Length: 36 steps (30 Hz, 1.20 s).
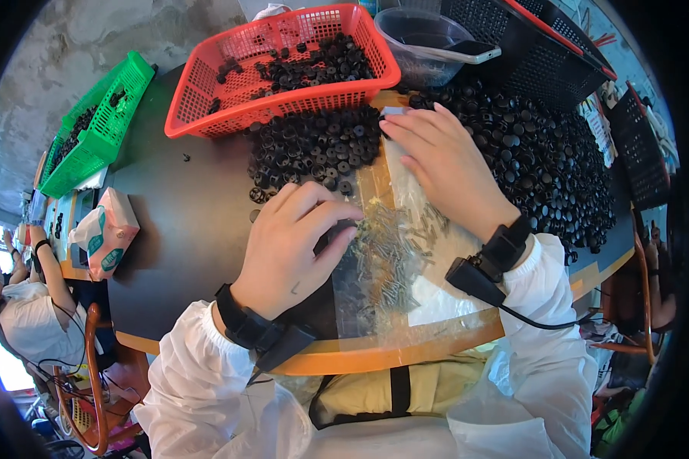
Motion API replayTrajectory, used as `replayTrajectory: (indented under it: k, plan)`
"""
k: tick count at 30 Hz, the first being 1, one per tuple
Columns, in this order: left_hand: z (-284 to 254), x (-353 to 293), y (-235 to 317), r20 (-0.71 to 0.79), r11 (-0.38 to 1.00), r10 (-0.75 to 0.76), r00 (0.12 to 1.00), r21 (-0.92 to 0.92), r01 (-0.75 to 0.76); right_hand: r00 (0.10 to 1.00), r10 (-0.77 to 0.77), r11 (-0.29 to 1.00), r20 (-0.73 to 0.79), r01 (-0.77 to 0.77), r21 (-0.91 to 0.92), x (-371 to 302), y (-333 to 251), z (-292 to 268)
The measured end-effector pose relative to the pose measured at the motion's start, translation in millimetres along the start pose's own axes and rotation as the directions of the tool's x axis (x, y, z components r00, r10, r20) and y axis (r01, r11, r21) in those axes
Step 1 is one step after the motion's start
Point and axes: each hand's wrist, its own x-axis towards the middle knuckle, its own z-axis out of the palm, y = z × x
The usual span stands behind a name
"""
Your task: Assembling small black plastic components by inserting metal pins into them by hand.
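My left hand (295, 243) hovers at the left edge of a heap of small metal springs (390, 268). Its thumb and forefinger curl toward each other in a pinch, and whatever lies between the tips is too small to make out. The springs rest on clear plastic sheeting. Farther up, my right hand (453, 168) reaches left with its fingers stretched out and thumb apart, nothing visible in it. Its fingertips are beside a pile of small black holed plastic parts (314, 149). To its right spreads a large heap of glossy black round caps (528, 153).
A red basket (283, 103) of black parts stands at the back. Beside it are a clear tub (421, 69) with a phone (463, 52) on top and a black crate (513, 69). Leftward are a tissue pack (113, 233) and a green basket (119, 122); a person (38, 314) sits beyond.
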Motion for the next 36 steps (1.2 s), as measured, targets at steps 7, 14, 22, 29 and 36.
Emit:
replayTrajectory:
  k: [7,14,22,29,36]
  plan:
    - [-9.6,1.4,1.5,0.155,0.993,0.097,0.983,-0.085,-0.084,0.999,-0.036,0.998,-0.040,0.038,0.042,-0.8,3.0,1.6]
    - [-0.8,-3.4,-8.7,0.142,0.999,0.054,0.988,-0.018,-0.052,0.988,0.044,0.951,-0.146,0.003,0.308,-7.6,-15.5,-2.4]
    - [3.5,-5.5,-8.5,0.123,0.999,-0.013,0.992,-0.037,0.018,0.925,0.283,0.635,0.254,-0.379,0.673,-7.0,-39.0,-12.3]
    - [4.5,-2.9,-6.7,-0.001,0.999,-0.038,0.999,0.020,0.038,0.852,0.263,0.292,0.453,-0.518,0.804,-10.9,-41.8,-18.2]
    - [1.1,-5.5,0.9,-0.106,0.933,-0.200,0.974,-0.326,0.156,0.803,0.249,-0.011,0.541,-0.556,0.831,-12.0,-49.3,-20.5]
